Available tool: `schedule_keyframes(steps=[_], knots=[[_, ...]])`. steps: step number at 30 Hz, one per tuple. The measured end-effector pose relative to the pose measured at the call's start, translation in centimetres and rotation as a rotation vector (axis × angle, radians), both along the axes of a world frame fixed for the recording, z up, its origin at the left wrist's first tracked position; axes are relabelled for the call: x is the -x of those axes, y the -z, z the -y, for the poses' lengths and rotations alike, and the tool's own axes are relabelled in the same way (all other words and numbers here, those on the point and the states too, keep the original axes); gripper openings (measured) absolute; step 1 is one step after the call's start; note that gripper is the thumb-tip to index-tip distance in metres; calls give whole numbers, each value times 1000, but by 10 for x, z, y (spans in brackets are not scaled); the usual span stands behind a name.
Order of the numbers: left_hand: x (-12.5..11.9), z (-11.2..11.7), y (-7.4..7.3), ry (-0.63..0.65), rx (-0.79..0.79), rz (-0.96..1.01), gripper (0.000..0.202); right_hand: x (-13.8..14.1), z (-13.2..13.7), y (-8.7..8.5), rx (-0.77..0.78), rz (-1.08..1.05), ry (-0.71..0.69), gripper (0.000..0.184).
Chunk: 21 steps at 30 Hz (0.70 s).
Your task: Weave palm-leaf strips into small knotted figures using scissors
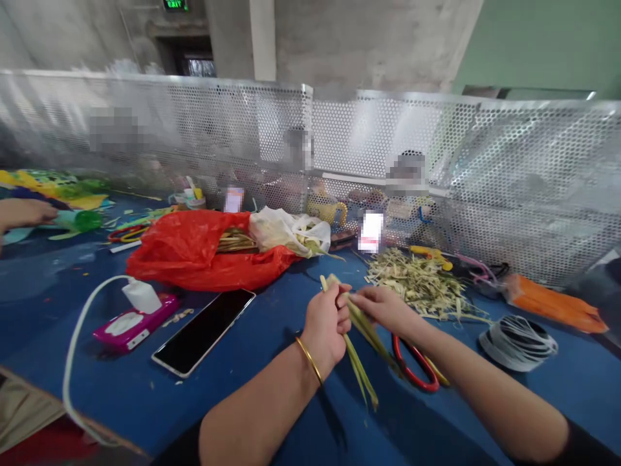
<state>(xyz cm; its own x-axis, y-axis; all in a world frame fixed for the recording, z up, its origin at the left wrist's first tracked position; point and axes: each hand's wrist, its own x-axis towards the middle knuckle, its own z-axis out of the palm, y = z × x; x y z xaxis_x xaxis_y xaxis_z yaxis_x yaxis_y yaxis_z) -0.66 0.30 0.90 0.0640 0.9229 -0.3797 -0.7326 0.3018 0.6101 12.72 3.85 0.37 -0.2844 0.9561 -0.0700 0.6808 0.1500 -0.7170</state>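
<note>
My left hand [328, 323] is closed around a bundle of green palm-leaf strips [361, 369] above the blue table [272, 336]; a gold bangle circles its wrist. My right hand [383, 305] pinches the same strips just right of the left hand, near their upper end. The long ends of the strips hang down toward me. Red-handled scissors [412, 369] lie on the table under my right forearm.
A red plastic bag [194, 249] and a white bag [291, 230] of leaves sit behind; a heap of leaf scraps [422, 281] lies right. A black phone [204, 330], pink power bank [130, 323], coil of white cord [517, 340], orange object [553, 301]. Another person's hand [24, 212] at far left. Perforated metal screen [436, 155] behind.
</note>
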Motion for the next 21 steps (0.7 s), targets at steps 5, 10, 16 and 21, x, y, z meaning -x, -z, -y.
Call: schedule_keyframes(steps=[5, 10, 16, 21], knots=[[7, -7, -4, -174, 20, 56, 21, 47, -76, -23, -489, 303, 88, 23], [8, -10, -4, -172, 89, 92, 20, 90, -140, -2, -383, 340, 126, 19], [7, -9, -8, -140, 129, 107, 20, 109, -169, 21, -354, 234, 193, 28], [7, -10, -7, -103, 134, 103, 21, 93, -165, 23, -453, 45, 245, 18]])
